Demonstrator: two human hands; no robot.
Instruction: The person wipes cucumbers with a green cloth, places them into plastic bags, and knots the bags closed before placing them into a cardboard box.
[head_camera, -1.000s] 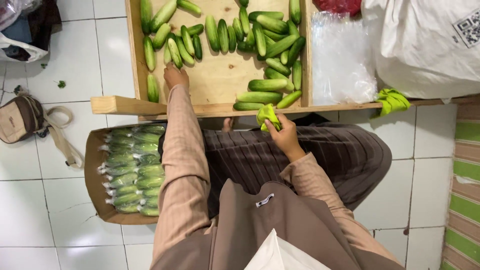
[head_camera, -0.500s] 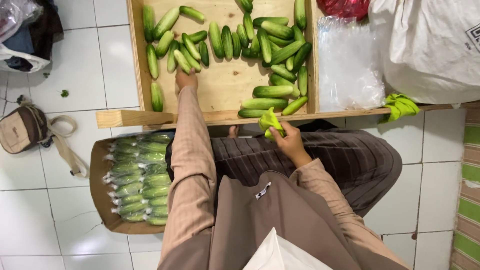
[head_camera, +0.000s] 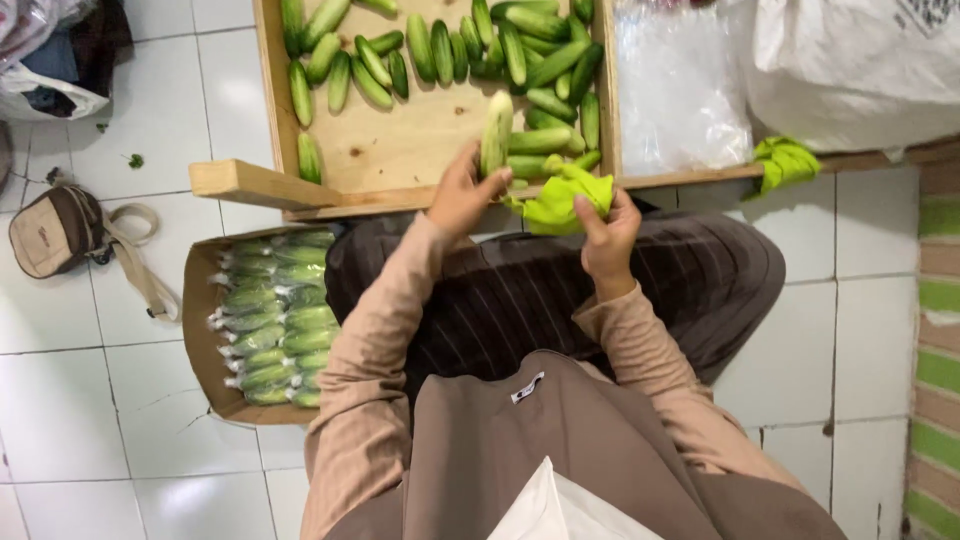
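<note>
A: Entry, largest first. White tiled floor (head_camera: 90, 400). On it, a shallow wooden tray (head_camera: 400, 150) with loose cucumbers (head_camera: 520, 50) bunched along its far and right side, the near middle bare wood. Right of the tray, a stack of clear plastic bags (head_camera: 680, 90) and a big white sack (head_camera: 850, 60).

B: And left of the person's lap?

A: A cardboard box (head_camera: 195, 330) on the floor, filled with bagged cucumbers (head_camera: 275, 330) in rows. Further left, a small tan shoulder bag (head_camera: 55, 230). A spare yellow-green cloth (head_camera: 785, 160) lies on the tray's near right edge.

B: Hands?

A: Left hand (head_camera: 462, 195) is closed around the lower end of one pale cucumber (head_camera: 496, 130), held upright over the tray's near rim. Right hand (head_camera: 605, 230) is closed on a yellow-green cloth (head_camera: 560, 200), bunched, just beside that cucumber, about touching its base.

B: Change against the earlier frames?

A: A second ago the left hand was stretched flat among the loose cucumbers at the tray's left side, holding nothing visible. Now it has drawn back toward the body with one cucumber lifted clear. The cloth hand has risen from lap level to meet it.

B: Reading?

A: Judged only: one piece has been picked out, and cucumber and cloth are now brought together at the tray's near edge.
</note>
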